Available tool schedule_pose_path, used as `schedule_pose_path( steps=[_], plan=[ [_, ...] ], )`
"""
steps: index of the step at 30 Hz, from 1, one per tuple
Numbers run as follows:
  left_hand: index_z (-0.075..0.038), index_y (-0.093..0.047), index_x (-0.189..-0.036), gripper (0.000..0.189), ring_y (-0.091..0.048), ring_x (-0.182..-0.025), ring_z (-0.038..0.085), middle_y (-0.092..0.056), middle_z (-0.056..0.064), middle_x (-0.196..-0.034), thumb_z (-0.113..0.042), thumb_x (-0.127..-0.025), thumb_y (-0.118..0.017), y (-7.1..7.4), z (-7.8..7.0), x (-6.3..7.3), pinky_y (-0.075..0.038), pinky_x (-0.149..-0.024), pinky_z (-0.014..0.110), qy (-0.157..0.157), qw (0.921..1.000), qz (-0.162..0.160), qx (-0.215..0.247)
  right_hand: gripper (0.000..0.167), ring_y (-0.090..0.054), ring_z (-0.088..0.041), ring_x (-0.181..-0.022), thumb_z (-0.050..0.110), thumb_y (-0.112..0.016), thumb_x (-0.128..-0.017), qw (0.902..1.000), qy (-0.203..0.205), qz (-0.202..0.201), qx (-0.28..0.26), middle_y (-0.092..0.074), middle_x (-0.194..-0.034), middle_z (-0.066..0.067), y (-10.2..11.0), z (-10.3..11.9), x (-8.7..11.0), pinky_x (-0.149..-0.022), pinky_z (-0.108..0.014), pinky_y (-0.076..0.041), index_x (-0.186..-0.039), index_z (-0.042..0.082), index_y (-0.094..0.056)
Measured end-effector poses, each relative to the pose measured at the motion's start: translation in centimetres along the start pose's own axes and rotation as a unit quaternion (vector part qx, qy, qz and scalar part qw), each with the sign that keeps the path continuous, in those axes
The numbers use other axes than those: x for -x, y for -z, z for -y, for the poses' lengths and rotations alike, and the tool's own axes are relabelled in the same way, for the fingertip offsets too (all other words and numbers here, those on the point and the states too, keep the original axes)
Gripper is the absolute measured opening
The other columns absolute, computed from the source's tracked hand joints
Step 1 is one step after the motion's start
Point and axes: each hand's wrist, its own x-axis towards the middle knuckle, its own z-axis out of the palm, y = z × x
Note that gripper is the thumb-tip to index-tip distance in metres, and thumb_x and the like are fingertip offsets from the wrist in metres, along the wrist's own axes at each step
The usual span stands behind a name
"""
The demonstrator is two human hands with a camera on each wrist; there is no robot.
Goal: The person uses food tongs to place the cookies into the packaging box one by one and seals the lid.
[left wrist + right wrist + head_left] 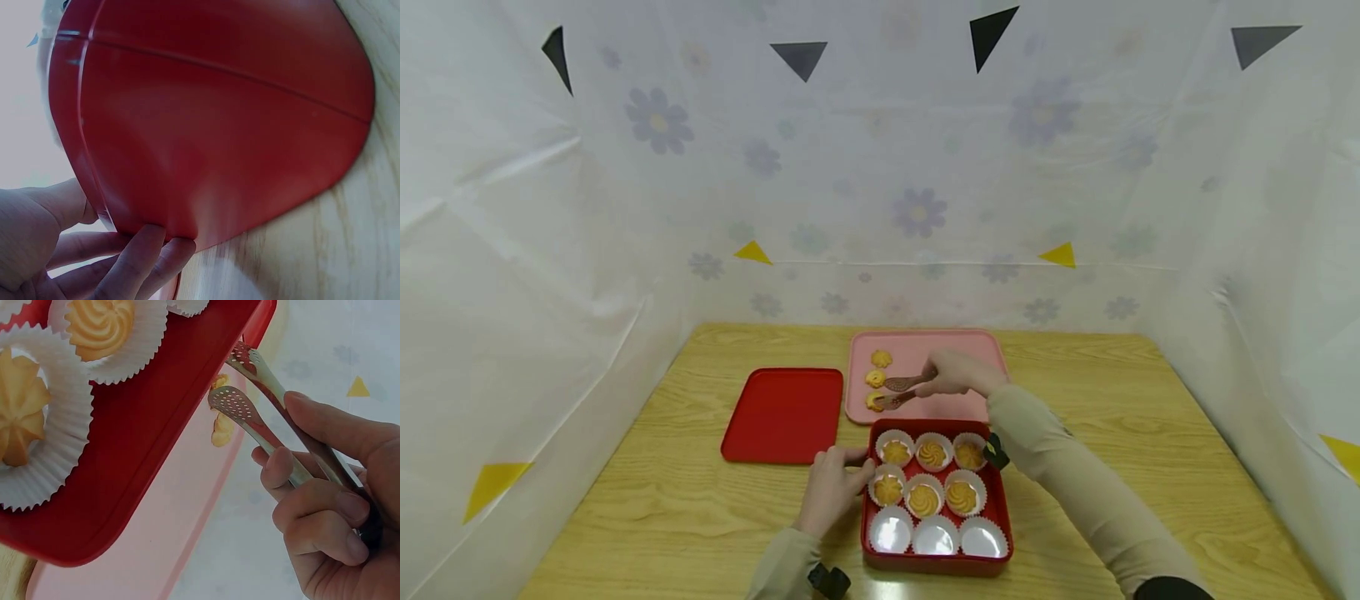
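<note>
My right hand (951,372) grips metal tongs (269,428) with perforated ends, spread apart over the pink tray (940,343). One tong end overlaps the nearest cookie (874,401) in the head view; the other end is close beside the middle cookie (876,378). A third cookie (881,358) lies behind these. My left hand (833,487) holds the left side of the red box (937,564), fingers against the outer wall (187,144) and thumb at the rim. Inside the box, several white paper cups hold swirled cookies (924,500), while the three front cups (936,537) hold none.
A flat red tray (790,412) lies left of the pink one on the wooden table (647,492). White flower-printed sheeting (850,183) stands behind the table and at both sides. The red box sits right in front of the pink tray.
</note>
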Motion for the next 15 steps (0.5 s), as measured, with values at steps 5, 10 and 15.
schedule_pose_path(
  steps=[5, 10, 15],
  plan=[
    [0.001, -0.077, -0.11, 0.029, -0.071, -0.099, 0.025, -0.078, 0.015, -0.106, -0.015, -0.087, -0.071, -0.02, -0.01, 0.0, -0.057, -0.081, 0.038, -0.002, 1.0, -0.001, -0.001, 0.017, -0.037, -0.011, -0.049, 0.028, -0.073, -0.092, 0.9998, -0.018, 0.003, 0.002, -0.056, -0.065, 0.001, -0.21, 0.53, -0.54, -0.049, -0.026, -0.034, -0.089, 0.011, -0.075],
    [0.002, -0.076, -0.111, 0.029, -0.071, -0.098, 0.025, -0.078, 0.016, -0.106, -0.014, -0.087, -0.071, 0.02, -0.05, 0.08, -0.057, -0.078, 0.036, -0.006, 1.0, 0.001, -0.001, 0.017, -0.038, -0.011, -0.05, 0.028, -0.072, -0.092, 0.9997, -0.021, 0.008, 0.007, -0.07, -0.08, -0.013, -0.41, 0.74, -0.82, -0.049, -0.025, -0.035, -0.091, 0.011, -0.075],
    [0.002, -0.076, -0.11, 0.028, -0.071, -0.094, 0.022, -0.078, 0.016, -0.105, -0.013, -0.086, -0.071, 0.01, -0.01, 0.08, -0.056, -0.075, 0.033, -0.013, 0.9999, -0.002, -0.001, 0.018, -0.039, -0.012, -0.051, 0.029, -0.072, -0.093, 0.9996, -0.023, 0.013, 0.007, -0.073, -0.091, -0.019, -0.6, 0.78, -1.06, -0.049, -0.025, -0.036, -0.093, 0.011, -0.075]
  ],
)
